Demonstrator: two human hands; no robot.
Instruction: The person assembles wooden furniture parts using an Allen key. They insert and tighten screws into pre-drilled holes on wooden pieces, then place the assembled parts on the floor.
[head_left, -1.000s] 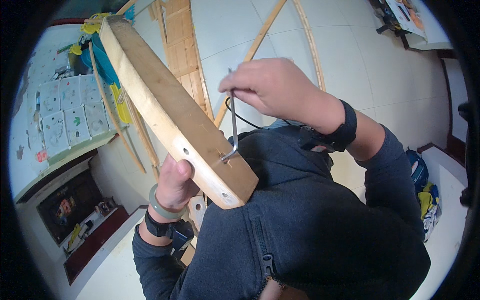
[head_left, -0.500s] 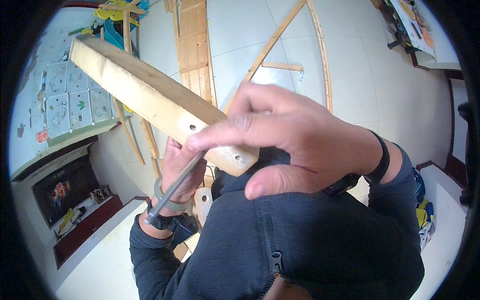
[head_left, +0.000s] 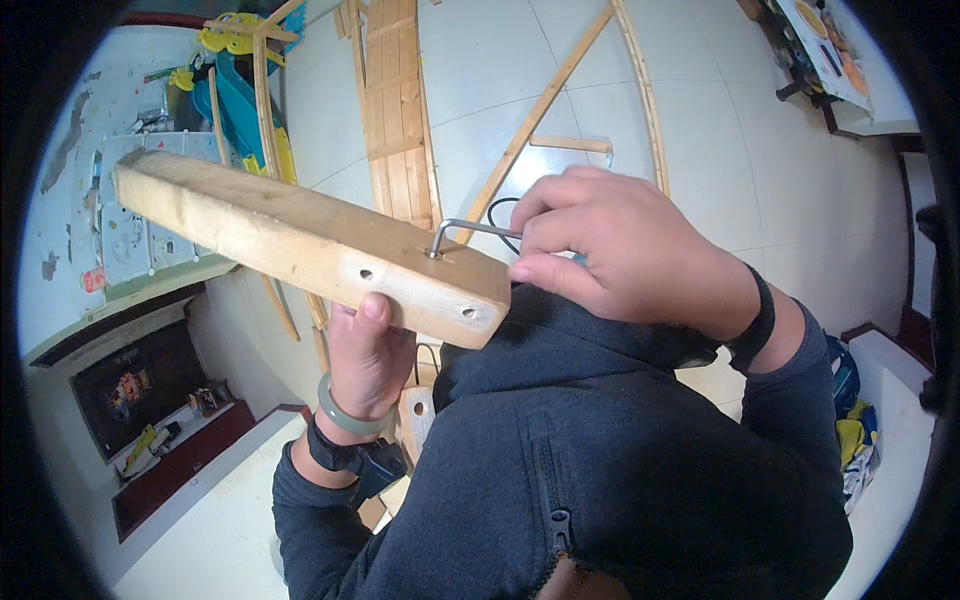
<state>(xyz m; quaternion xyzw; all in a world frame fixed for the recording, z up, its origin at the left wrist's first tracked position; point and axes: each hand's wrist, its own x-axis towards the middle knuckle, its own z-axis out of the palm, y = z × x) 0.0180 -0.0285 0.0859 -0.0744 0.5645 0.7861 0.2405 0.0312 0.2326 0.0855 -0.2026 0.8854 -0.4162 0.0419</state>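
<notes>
A thick wooden beam [head_left: 300,235] slants across the view, its far end up at the left. My left hand [head_left: 365,355] grips it from below, with the thumb pressed against the pale side face that has two drilled holes. In my right hand [head_left: 610,250] is the long arm of an L-shaped hex key [head_left: 468,226], pinched between thumb and fingers. The key's short bent end goes down into a fitting on the beam's upper face, close to the near end. Another piece of wood with a hole [head_left: 416,408] shows below my left wrist.
On the tiled floor lie a slatted wooden panel [head_left: 395,120] and an angled wooden frame [head_left: 545,100]. A teal and yellow plastic slide [head_left: 235,105] stands at the far left. To the left is a dark cabinet [head_left: 185,455]; clothes [head_left: 853,440] lie at the right.
The hex key has gone from pointing down over my left wrist to sitting in the beam's upper face. My right hand has drawn off the beam to the right. The beam lies flatter.
</notes>
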